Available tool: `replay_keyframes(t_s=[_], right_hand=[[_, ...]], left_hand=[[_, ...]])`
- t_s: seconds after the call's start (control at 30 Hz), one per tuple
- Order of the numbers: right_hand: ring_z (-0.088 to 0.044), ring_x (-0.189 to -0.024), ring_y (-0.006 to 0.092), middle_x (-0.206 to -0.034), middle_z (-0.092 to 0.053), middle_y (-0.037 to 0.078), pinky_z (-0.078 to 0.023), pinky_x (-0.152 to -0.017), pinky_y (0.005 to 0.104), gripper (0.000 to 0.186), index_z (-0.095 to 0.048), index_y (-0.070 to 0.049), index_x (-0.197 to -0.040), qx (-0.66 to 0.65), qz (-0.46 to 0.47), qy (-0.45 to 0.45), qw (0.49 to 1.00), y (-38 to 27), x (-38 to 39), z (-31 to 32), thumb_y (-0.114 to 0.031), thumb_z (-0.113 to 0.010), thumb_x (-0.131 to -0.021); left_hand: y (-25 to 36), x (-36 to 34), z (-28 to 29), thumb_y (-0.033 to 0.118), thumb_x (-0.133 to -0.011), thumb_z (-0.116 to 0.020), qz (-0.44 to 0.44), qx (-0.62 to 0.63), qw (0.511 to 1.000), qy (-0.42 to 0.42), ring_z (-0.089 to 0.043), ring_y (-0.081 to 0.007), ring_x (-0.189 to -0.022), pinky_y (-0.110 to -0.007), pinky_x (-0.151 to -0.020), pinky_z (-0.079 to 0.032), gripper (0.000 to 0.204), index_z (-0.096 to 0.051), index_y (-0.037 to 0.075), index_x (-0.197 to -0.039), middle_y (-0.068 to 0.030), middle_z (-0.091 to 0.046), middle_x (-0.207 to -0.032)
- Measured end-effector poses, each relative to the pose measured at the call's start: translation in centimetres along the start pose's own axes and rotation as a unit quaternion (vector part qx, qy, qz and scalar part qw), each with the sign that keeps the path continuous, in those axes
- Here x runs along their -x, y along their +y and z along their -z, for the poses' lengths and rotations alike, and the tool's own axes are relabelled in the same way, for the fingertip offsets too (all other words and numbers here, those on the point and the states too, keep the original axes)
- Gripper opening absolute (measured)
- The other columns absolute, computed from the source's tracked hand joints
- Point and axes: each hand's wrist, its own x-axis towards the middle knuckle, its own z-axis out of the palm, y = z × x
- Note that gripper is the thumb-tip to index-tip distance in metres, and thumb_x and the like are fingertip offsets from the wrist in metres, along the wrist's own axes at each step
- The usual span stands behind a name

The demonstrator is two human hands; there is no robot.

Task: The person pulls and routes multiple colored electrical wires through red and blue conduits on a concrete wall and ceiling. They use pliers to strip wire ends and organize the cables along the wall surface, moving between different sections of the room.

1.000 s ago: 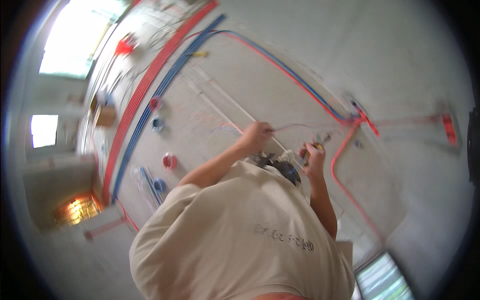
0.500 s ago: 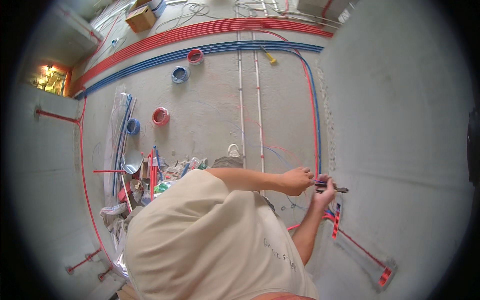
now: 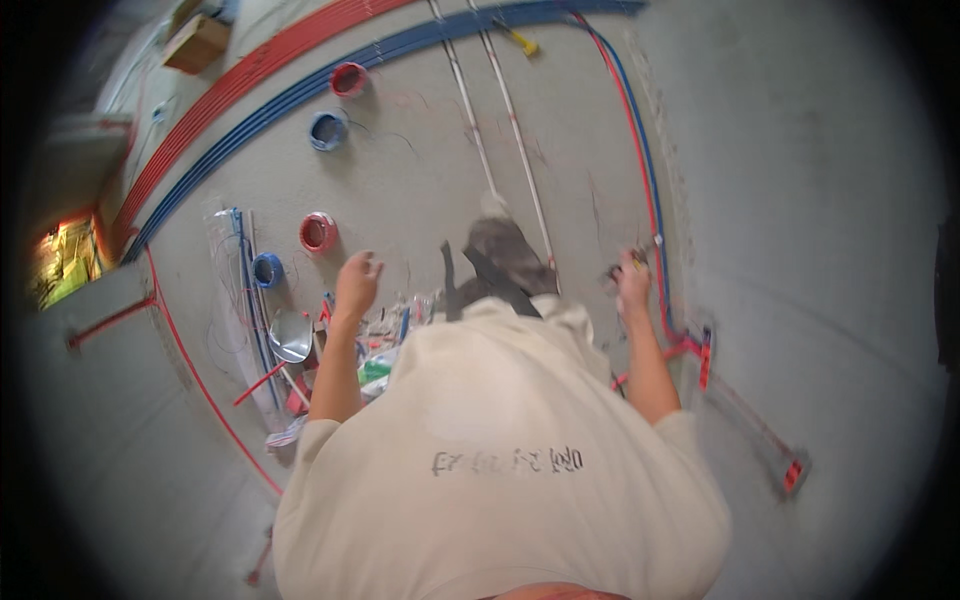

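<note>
From the centre of the head view, the left hand (image 3: 357,286) hung near nine o'clock, fingers loosely curled, near a red coil (image 3: 308,233) toward ten. The right hand (image 3: 633,285), near three, gripped a blurred hand tool (image 3: 640,260) beside red and blue pipes (image 3: 653,200). A yellow-headed tool (image 3: 529,46) lay toward twelve, a second red coil (image 3: 349,92) at eleven.

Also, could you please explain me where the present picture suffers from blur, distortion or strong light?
Head view: the right grip and the tool in it look smeared; head view: the red pipes bow with the fisheye and the outer rim turns black; head view: the lit area at the far left glows yellow; head view: a soft shadow lies beside the red coil.
</note>
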Motion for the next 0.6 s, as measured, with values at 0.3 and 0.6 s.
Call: replay_keyframes(t_s=[0.3, 0.6], right_hand=[[-0.066, -0.083, 0.0096, -0.092, -0.071, 0.001, -0.054, -0.076, 0.0269, 0.020, -0.073, -0.003, -0.116, 0.187, 0.128, -0.321, 0.920, -4.9, 0.1, -18.5, -0.010, -0.066, -0.098], [-0.060, -0.118, 0.0361, -0.128, -0.063, 0.019, -0.048, -0.101, 0.0430, 0.050, -0.062, -0.011, -0.133, 0.413, 0.222, -0.422, 0.776, -3.5, -6.1, -35.7, -0.024, -0.073, -0.085]], left_hand=[[-17.2, -2.6, -0.4, 0.026, -0.092, -0.068, 0.073, 0.094, 0.977, -0.174, -0.070, -0.0288, -0.096, -0.039, -0.086, -0.053, 0.037, -0.068, -0.003, -0.116, -0.0176, -0.073, -0.102], [-16.2, -11.8, 14.8, 0.017, -0.093, -0.067, 0.204, 0.184, 0.961, -0.034, -0.068, -0.0183, -0.083, -0.032, -0.073, -0.053, 0.029, -0.069, -0.003, -0.114, -0.0118, -0.073, -0.092]])
